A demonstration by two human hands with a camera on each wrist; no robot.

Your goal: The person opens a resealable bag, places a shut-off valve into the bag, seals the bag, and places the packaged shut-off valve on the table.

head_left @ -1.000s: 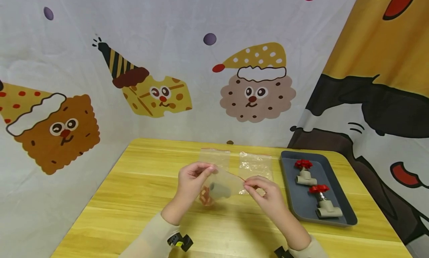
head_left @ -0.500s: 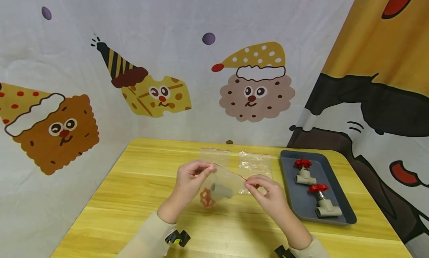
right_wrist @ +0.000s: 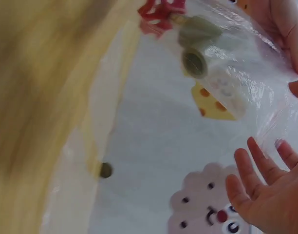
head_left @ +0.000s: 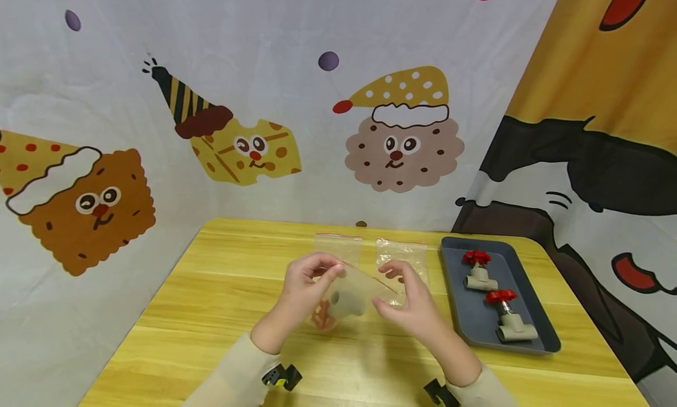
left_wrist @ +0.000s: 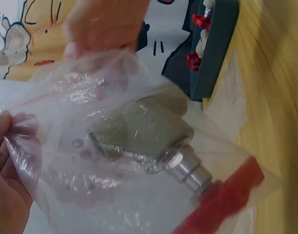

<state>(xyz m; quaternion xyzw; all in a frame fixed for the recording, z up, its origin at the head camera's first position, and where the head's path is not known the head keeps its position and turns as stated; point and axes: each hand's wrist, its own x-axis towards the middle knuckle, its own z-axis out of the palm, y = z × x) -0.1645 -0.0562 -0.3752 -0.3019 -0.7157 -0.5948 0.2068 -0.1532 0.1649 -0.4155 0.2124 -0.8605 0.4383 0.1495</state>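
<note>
While pinching a clear bag (head_left: 372, 295) by its red seal (head_left: 386, 285) with the left hand (head_left: 309, 281), suspends a valve (left_wrist: 185, 165) inside it over the bench (head_left: 222, 289), off the left edge of the tray (head_left: 510, 269)
Holds the right hand (head_left: 415, 301) spread, gripping nothing, near the seal's other end; likely handles slippery and soft outside, stiff and heavier within; best to take hold at both seal ends or round the tee body (left_wrist: 144, 126)
</note>
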